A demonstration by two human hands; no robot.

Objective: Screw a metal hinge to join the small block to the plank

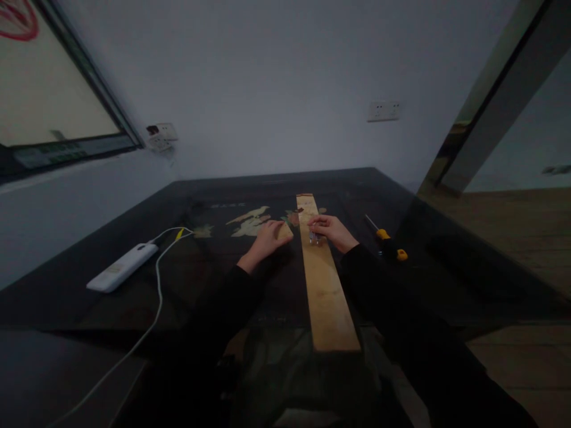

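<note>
A long pale wooden board [328, 291] lies lengthwise on the dark table, its near end sticking out past the front edge. My right hand [334, 230] is over the board's far half, fingers pinched on a small shiny metal piece [314, 239] whose exact kind is too small to tell. To the left of the board, my left hand [266, 242] grips a small wooden block [285, 230], partly hidden by the fingers. A gap separates the block from the board. On the right lies a yellow-and-black screwdriver [383, 235], apart from both hands.
A white power strip [122, 267] rests at the table's left, and a white cable [159, 291] trails from it over the front edge. The dark table [250, 285] carries a bird-and-flower picture. Behind it stands a wall with sockets [383, 111].
</note>
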